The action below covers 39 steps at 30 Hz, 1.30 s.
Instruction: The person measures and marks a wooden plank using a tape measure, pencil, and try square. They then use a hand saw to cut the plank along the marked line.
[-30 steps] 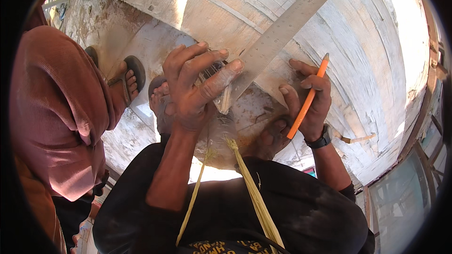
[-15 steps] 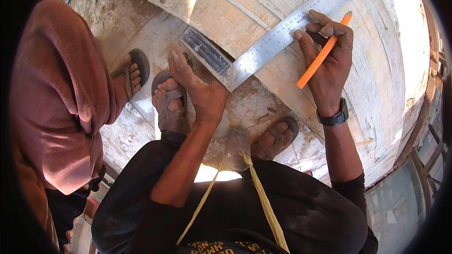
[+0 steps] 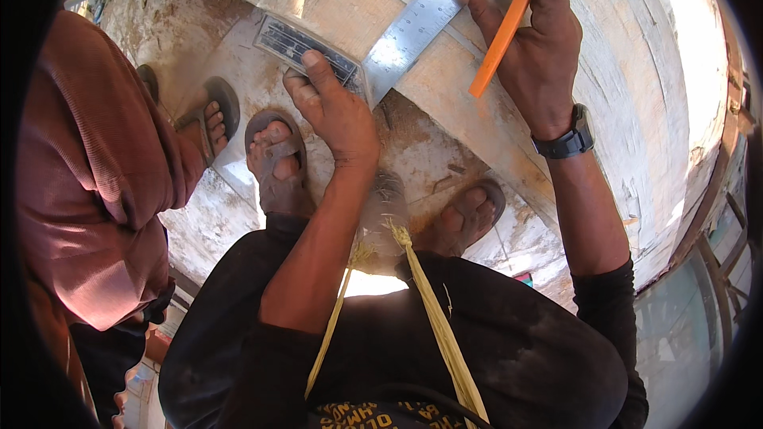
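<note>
A metal try square [image 3: 409,32] lies against the edge of a pale wooden board [image 3: 604,111], its ruled blade across the wood. My left hand [image 3: 342,115] is closed on the square's dark, grooved stock, thumb on top and fingers curled below. An orange carpenter's pencil [image 3: 499,44] slants through my right hand [image 3: 540,56], held between the fingers with its blunt end toward me. The thumb and fingertips of that hand reach the far part of the blade; the pencil's tip is cut off by the top of the picture.
Below the board is a dusty, stained tile floor [image 3: 230,48]. My sandalled feet [image 3: 278,155] rest there, with a rounded, dusty object [image 3: 381,202] between them. A person in reddish-brown clothing [image 3: 103,167] stands close on the left. Yellow plastic strands [image 3: 433,310] hang over my lap.
My left hand has gone from open beside the stock to gripping it. The square now sits farther up and left in view. My right hand with the pencil has moved farther away along the blade.
</note>
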Tool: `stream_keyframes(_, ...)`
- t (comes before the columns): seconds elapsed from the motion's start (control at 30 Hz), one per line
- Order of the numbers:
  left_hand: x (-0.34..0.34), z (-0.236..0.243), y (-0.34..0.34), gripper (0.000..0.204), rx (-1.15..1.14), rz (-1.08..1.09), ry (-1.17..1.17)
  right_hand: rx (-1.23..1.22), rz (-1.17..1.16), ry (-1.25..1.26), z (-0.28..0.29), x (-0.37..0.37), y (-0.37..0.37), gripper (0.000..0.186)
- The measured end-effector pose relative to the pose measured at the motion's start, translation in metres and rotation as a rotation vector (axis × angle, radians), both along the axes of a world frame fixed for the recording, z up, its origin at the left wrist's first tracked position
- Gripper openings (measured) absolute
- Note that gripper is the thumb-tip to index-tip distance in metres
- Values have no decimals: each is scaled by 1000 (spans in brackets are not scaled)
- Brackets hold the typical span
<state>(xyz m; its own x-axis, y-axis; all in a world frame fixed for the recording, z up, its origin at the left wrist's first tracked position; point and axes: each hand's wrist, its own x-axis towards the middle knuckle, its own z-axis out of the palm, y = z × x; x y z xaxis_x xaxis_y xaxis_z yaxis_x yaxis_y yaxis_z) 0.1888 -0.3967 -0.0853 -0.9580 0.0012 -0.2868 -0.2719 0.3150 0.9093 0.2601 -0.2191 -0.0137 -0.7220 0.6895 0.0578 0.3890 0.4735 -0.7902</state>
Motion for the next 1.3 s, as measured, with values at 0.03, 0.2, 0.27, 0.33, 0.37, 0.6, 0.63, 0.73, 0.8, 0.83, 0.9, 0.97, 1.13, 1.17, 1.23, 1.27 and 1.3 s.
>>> stream_keyframes(0.03,1,0,4,55,66,8,-7,111,38,30,-6,4,5,37)
stream_keyframes(0.2,2,1,19,53,337,4,-37,337,158,129,-34,8,27,37)
stream_keyframes(0.27,-1,1,12,56,392,-86,-41,243,152,176,-38,8,29,38)
stream_keyframes(0.33,-1,-4,4,57,404,-114,-60,256,145,99,-37,8,25,38)
stream_keyframes(0.37,-1,-8,-1,58,388,-96,-77,263,140,61,-35,7,23,38)
stream_keyframes(0.6,-6,-6,2,63,438,-70,-109,356,141,64,-39,6,21,38)
stream_keyframes(0.63,-6,-5,3,66,429,-89,-103,326,136,67,-38,6,20,37)
stream_keyframes(0.73,-7,-3,2,73,399,-125,-94,267,119,93,-43,5,18,37)
stream_keyframes(0.8,-7,-3,0,77,372,-124,-100,276,124,104,-45,5,18,37)
stream_keyframes(0.83,-7,-2,1,78,376,-126,-88,299,135,108,-44,6,20,37)
stream_keyframes(0.9,-6,-1,3,79,383,-131,-64,275,135,117,-43,7,20,37)
stream_keyframes(0.97,-6,-1,4,79,382,-111,-88,183,110,123,-41,11,19,37)
stream_keyframes(1.13,-4,3,11,78,494,-20,-146,262,123,67,-32,6,18,37)
stream_keyframes(1.17,-4,1,11,79,488,-25,-121,253,129,20,-27,6,17,37)
stream_keyframes(1.23,-6,-2,11,79,490,-54,-89,275,114,138,-46,9,22,37)
stream_keyframes(1.27,-6,-5,10,78,498,-77,-82,284,110,131,-45,8,21,37)
stream_keyframes(1.3,-6,-6,10,78,506,-99,-75,294,106,124,-44,7,21,37)
